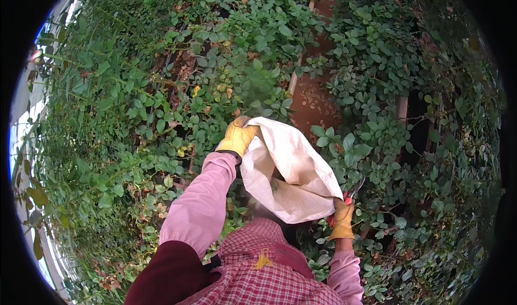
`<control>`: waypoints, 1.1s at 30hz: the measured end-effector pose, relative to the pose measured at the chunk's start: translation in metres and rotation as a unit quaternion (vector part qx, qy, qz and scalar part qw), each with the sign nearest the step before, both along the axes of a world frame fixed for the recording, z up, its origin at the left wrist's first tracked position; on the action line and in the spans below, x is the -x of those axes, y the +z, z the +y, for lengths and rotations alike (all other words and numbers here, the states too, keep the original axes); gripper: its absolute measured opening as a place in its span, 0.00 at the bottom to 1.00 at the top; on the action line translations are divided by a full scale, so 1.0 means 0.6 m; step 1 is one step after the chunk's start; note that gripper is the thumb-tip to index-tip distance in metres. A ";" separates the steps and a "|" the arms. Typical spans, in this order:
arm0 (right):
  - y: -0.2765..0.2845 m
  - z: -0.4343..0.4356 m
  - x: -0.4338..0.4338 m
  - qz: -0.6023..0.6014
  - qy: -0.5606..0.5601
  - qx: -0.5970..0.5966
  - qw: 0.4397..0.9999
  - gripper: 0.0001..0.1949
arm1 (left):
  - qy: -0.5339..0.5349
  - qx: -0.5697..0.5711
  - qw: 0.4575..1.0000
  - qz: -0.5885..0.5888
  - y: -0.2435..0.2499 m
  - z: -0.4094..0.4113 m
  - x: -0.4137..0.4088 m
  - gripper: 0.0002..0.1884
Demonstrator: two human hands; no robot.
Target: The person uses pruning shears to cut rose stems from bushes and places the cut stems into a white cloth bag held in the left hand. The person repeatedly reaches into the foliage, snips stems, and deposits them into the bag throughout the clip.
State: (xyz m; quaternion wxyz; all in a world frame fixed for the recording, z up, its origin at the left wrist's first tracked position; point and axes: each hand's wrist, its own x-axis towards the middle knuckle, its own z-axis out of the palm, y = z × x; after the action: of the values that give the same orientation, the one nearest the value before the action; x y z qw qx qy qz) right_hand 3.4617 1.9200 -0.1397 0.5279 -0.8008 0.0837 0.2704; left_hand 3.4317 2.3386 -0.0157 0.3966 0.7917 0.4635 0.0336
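In a yellow leather work glove, my left hand [237, 137] grips the upper left rim of a white woven sack [315, 171]. My right hand [343, 221], in a matching glove, holds the sack's lower right edge. Pruning shears with red handles [347, 199] are in that same hand, their metal blades pointing up and right into the leaves. The sack's mouth gapes towards me between both hands. Its fabric has brownish stains inside, and a fold hides most of the bottom.
Dense rose bushes [169, 103] spread on the left, and more leafy bushes [375, 79] on the right. Between them runs a narrow reddish soil path [313, 99] with dry leaves. A pale rail [293, 83] edges it. Leaves reach close to the sack and both hands.
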 end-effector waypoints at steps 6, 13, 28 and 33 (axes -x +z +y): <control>0.015 0.010 0.123 0.022 0.114 0.150 0.982 0.11 | -0.174 -0.020 0.984 0.036 -0.059 -0.048 -0.087 0.21; 0.218 0.100 0.187 -0.019 0.236 -0.063 0.969 0.14 | -0.386 -0.038 0.918 -0.082 0.042 -0.151 -0.228 0.16; 0.179 0.081 0.169 0.111 0.080 0.063 0.989 0.24 | -0.528 -0.082 0.845 0.017 -0.022 -0.187 -0.236 0.28; 0.144 -0.009 0.129 0.117 -0.123 0.005 0.986 0.30 | -0.453 -0.119 0.882 -0.053 0.007 -0.157 -0.170 0.43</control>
State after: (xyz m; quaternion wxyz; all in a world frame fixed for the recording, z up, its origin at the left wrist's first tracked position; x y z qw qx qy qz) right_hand 3.3842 1.9143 -0.0535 0.5400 -0.7499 0.2434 0.2947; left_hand 3.5338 2.2444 -0.0113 0.2956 0.9535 0.0254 -0.0530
